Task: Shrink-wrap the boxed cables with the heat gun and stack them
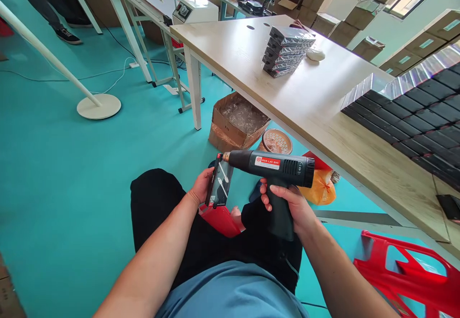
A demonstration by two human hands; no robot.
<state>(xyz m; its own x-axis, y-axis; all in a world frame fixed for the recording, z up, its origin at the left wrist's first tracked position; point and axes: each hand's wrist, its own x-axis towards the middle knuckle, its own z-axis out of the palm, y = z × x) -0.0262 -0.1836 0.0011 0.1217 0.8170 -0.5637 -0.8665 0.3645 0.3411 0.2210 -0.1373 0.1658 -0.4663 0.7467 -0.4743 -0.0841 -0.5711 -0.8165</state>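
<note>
My left hand (203, 185) grips a flat black product box (220, 184) by its left side, above my lap. White cable-like shapes are printed on its front, and the box stands tilted. Wrapped round the handle of a dark heat gun (271, 162) is my right hand (287, 200). The gun lies level, its metal nozzle pointing left, right at the top edge of the box; whether they touch I cannot tell. Below the box a red stool seat (223, 221) shows between my legs.
To the right stands a wooden table (230, 54) with a wrapped stack of boxes (285, 50) and rows of black boxes (424, 112). Beneath its edge are a carton of clear film (239, 121), a round bin (276, 141) and an orange bag (318, 188). A red plastic chair (409, 270) is at lower right.
</note>
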